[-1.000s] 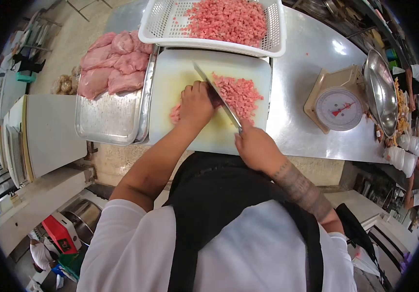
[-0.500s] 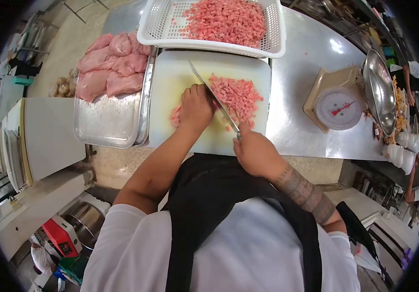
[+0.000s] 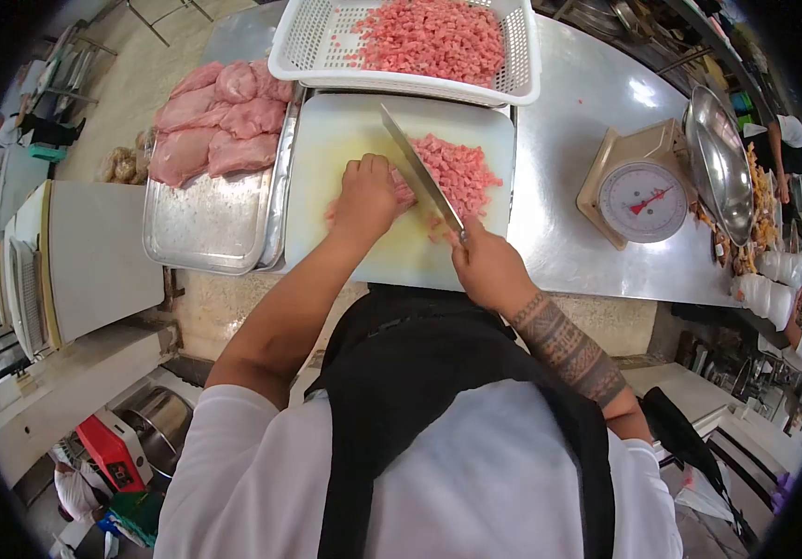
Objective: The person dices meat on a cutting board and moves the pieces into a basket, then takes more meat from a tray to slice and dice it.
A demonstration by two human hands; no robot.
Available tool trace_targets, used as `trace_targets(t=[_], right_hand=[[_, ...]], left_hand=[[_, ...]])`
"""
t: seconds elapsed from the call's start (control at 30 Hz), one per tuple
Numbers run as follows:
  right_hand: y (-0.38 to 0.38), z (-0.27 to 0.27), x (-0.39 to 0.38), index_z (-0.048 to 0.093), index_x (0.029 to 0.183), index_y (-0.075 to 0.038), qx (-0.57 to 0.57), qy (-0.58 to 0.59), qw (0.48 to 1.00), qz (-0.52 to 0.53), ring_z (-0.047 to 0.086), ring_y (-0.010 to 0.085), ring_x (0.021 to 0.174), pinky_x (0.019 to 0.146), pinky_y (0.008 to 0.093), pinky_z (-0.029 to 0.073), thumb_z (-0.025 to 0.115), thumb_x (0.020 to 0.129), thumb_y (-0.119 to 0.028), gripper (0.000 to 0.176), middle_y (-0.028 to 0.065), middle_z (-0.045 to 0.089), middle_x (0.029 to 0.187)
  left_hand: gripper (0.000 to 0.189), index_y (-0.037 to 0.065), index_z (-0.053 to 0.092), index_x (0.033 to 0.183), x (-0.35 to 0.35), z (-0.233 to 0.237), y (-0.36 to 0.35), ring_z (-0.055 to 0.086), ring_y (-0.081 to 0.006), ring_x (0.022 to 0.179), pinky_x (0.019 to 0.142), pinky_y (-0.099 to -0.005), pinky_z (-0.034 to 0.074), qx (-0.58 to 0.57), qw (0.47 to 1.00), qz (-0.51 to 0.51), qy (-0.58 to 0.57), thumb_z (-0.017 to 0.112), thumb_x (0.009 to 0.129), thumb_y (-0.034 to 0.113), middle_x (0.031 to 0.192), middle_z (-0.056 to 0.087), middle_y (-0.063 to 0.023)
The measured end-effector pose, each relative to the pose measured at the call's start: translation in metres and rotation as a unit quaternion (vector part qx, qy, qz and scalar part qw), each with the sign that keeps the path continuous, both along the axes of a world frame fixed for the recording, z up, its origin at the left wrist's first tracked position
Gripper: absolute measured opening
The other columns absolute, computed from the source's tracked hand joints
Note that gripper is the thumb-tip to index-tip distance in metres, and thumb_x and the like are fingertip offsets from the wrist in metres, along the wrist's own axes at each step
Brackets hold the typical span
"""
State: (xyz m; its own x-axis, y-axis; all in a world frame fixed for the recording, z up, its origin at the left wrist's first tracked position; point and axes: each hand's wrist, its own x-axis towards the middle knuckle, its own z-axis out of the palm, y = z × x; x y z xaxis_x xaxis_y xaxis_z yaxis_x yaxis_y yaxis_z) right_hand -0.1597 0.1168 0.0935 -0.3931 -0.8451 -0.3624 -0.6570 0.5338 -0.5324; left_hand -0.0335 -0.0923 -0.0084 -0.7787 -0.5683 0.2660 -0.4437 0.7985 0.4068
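My left hand (image 3: 369, 194) is closed over a strip of raw meat (image 3: 403, 190) on the white cutting board (image 3: 326, 130). The strip's cut end shows past my fingers; the rest is mostly hidden under the hand. My right hand (image 3: 491, 265) grips the handle of a long knife (image 3: 424, 171). Its blade slants up and left, between the held meat and a pile of diced meat (image 3: 459, 177). A few loose cubes lie below the pile, near the handle end.
A white perforated basket (image 3: 287, 47) of diced meat stands behind the board. Large raw pieces (image 3: 222, 121) lie on a metal tray (image 3: 200, 228) at left. Right of the board stand a dial scale (image 3: 643, 201) and a steel bowl (image 3: 719, 168). Other people are farther off.
The knife has shifted right, away from my left hand, exposing the cut end of the meat. My left hand has moved slightly left and up.
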Motion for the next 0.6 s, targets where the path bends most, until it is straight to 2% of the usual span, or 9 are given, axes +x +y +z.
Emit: trace_targets(t=[0.07, 0.17, 0.27, 0.37, 0.47, 0.6], right_hand=[[0.010, 0.022, 0.007, 0.052, 0.118, 0.000, 0.021, -0.007, 1.000, 0.006, 0.071, 0.0484, 0.086, 0.077, 0.0596, 0.056, 0.058, 0.103, -0.023, 0.028, 0.0284, 0.071, 0.090], [0.016, 0.054, 0.013, 0.052, 0.118, 0.000, 0.047, -0.035, 0.998, 0.027, 0.071, 0.0489, 0.090, 0.079, 0.0601, 0.055, 0.058, 0.102, -0.022, 0.028, 0.0299, 0.070, 0.091], [0.005, 0.043, 0.012, 0.053, 0.119, 0.001, -0.003, -0.045, 0.998, 0.034, 0.071, 0.0489, 0.096, 0.083, 0.0603, 0.055, 0.057, 0.102, -0.021, 0.029, 0.0316, 0.070, 0.096], [-0.036, -0.002, 0.015, 0.053, 0.121, 0.002, 0.003, -0.038, 0.999, 0.023, 0.070, 0.0492, 0.100, 0.087, 0.0602, 0.054, 0.057, 0.102, -0.021, 0.031, 0.0321, 0.071, 0.103], [-0.063, -0.020, 0.009, 0.051, 0.120, 0.003, -0.036, -0.023, 0.999, 0.034, 0.069, 0.0512, 0.094, 0.084, 0.0603, 0.053, 0.059, 0.101, -0.018, 0.030, 0.0332, 0.070, 0.097], [-0.048, -0.025, 0.001, 0.053, 0.120, 0.002, -0.061, -0.021, 0.998, -0.001, 0.069, 0.0505, 0.093, 0.083, 0.0599, 0.053, 0.059, 0.102, -0.020, 0.030, 0.0309, 0.070, 0.095]], left_hand=[[0.061, -0.004, 0.059, 0.114, -0.001, -0.018, -0.001, 0.057, -0.0422, 0.100, 0.089, -0.0522, 0.048, -0.011, 0.999, 0.023, -0.022, 0.090, 0.071, 0.025, 0.108, 0.061, -0.0217], [0.046, -0.005, 0.059, 0.114, -0.002, -0.001, 0.006, 0.056, -0.0415, 0.103, 0.091, -0.0512, 0.048, -0.004, 0.999, 0.031, -0.010, 0.081, 0.080, 0.017, 0.111, 0.060, -0.0223], [0.040, -0.004, 0.060, 0.114, -0.003, 0.013, 0.010, 0.055, -0.0414, 0.104, 0.092, -0.0505, 0.049, 0.019, 0.999, 0.035, -0.034, 0.075, 0.083, 0.016, 0.112, 0.061, -0.0224], [0.041, -0.004, 0.060, 0.118, -0.003, 0.000, 0.007, 0.057, -0.0379, 0.107, 0.099, -0.0468, 0.049, -0.018, 0.995, 0.045, -0.082, 0.071, 0.088, 0.022, 0.115, 0.061, -0.0181], [0.056, -0.004, 0.059, 0.119, -0.005, -0.019, 0.002, 0.057, -0.0376, 0.106, 0.097, -0.0468, 0.049, -0.029, 0.994, 0.060, -0.092, 0.083, 0.081, 0.031, 0.113, 0.061, -0.0181], [0.054, -0.002, 0.062, 0.112, 0.000, 0.000, -0.001, 0.058, -0.0374, 0.102, 0.092, -0.0472, 0.049, -0.012, 0.999, 0.016, -0.046, 0.086, 0.078, 0.032, 0.111, 0.062, -0.0169]])
